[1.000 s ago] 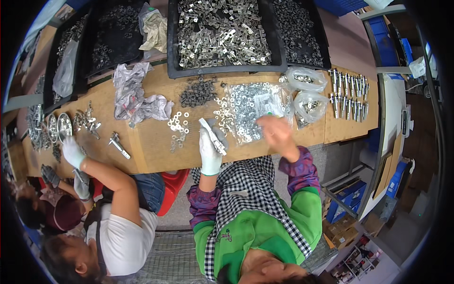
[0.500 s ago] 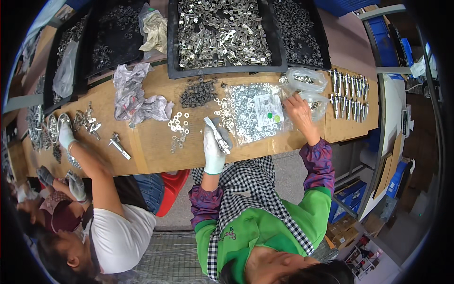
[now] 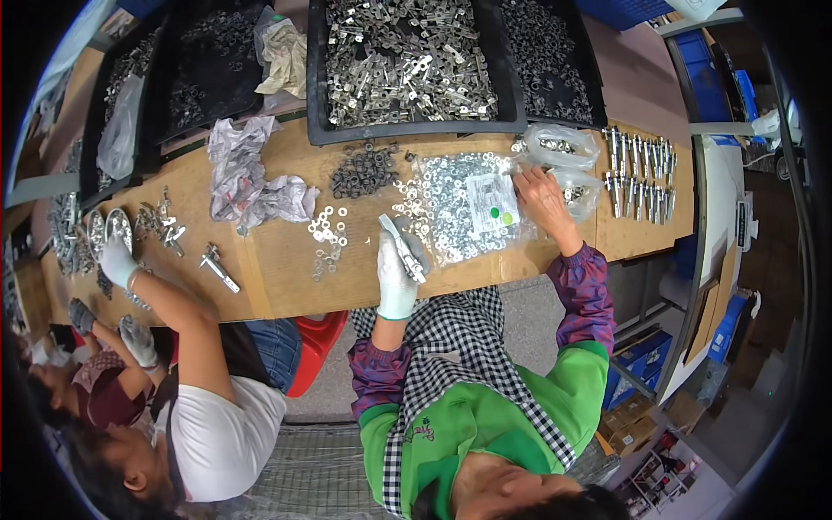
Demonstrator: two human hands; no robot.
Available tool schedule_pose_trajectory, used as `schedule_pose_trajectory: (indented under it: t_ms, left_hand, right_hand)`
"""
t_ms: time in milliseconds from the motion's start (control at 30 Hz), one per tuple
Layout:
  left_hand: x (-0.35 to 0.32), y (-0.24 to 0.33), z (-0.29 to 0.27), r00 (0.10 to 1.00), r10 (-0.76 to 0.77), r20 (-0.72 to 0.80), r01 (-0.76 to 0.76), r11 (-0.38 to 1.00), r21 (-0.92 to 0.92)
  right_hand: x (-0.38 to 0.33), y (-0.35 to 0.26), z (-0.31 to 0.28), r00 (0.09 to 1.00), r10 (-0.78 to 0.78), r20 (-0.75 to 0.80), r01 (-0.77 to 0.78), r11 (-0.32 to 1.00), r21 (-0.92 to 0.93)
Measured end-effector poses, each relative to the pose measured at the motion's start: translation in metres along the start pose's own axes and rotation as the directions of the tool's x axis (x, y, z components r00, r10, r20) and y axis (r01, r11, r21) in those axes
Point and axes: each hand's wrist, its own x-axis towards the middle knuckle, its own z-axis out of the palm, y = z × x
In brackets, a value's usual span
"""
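Note:
My left hand (image 3: 395,282), in a white glove, is closed around a long silver metal fitting (image 3: 404,249) held tilted above the table's front edge. My right hand (image 3: 542,201) is bare, its fingers curled together beside the white label (image 3: 492,204) on a clear bag of washers (image 3: 451,241). Whatever those fingertips hold is hidden. Just right of them sits an open clear plastic bag (image 3: 586,184) with small metal parts in it. Loose bright washers (image 3: 327,227) and a heap of dark rings (image 3: 364,171) lie left of the washer bag.
Behind stands a black tray (image 3: 416,132) heaped with metal fittings. Finished-looking bolt assemblies (image 3: 637,173) are lined up in rows at the right. Crumpled paper (image 3: 247,182) lies at the left. A co-worker's gloved hand (image 3: 118,263) works among metal parts at the far left.
My right hand has shifted slightly left toward the label. My left hand stays almost in place with the fitting. The co-worker's gloved hand has drawn slightly nearer the table's front edge.

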Motion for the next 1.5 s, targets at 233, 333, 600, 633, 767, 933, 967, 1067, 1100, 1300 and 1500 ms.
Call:
schedule_pose_trajectory:
  t_ms: [233,333,600,633,767,933,967,1067,1100,1300,1500]
  left_hand:
    - [0.007,-0.003,-0.004,1.0,-0.003,0.022,0.004,0.999,-0.034]
    - [0.005,-0.003,-0.004,0.997,-0.016,0.074,0.015,1.0,0.013]
    - [-0.002,0.007,-0.001,0.99,0.032,-0.134,-0.034,0.999,-0.012]
    - [-0.003,0.009,-0.003,0.993,0.034,-0.111,-0.035,0.999,-0.007]
    - [-0.001,0.011,-0.004,0.991,0.055,-0.118,-0.057,0.998,-0.014]
    - [0.0,0.011,-0.006,0.982,0.086,-0.169,-0.089,0.996,-0.01]
    - [-0.002,0.013,-0.005,0.985,0.088,-0.148,-0.088,0.996,0.008]
    - [-0.004,0.016,-0.002,0.986,0.107,-0.13,-0.104,0.994,0.032]
    - [-0.004,0.016,-0.001,0.983,0.124,-0.134,-0.12,0.992,0.039]
    - [0.002,0.005,-0.022,0.988,0.144,-0.05,-0.139,0.987,0.083]
    - [0.003,0.005,-0.017,0.98,0.16,-0.117,-0.152,0.985,0.08]
  right_hand:
    - [0.001,-0.067,-0.032,0.936,-0.057,-0.349,0.139,0.967,0.214]
    - [0.004,-0.121,-0.029,0.864,-0.174,-0.472,0.395,0.817,0.421]
    - [0.018,-0.161,-0.018,0.804,-0.286,-0.521,0.538,0.724,0.432]
    - [0.018,-0.163,-0.018,0.803,-0.283,-0.525,0.541,0.715,0.442]
    - [0.02,-0.164,-0.019,0.816,-0.336,-0.47,0.553,0.692,0.464]
    - [0.025,-0.167,-0.021,0.828,-0.353,-0.436,0.548,0.673,0.496]
    - [0.026,-0.167,-0.022,0.834,-0.352,-0.425,0.541,0.671,0.507]
    - [0.027,-0.169,-0.024,0.835,-0.339,-0.433,0.537,0.671,0.511]
    - [0.027,-0.169,-0.025,0.835,-0.339,-0.433,0.537,0.672,0.51]
    - [0.026,-0.168,-0.027,0.835,-0.358,-0.417,0.537,0.698,0.474]
    - [0.023,-0.17,-0.028,0.861,-0.333,-0.383,0.492,0.734,0.468]
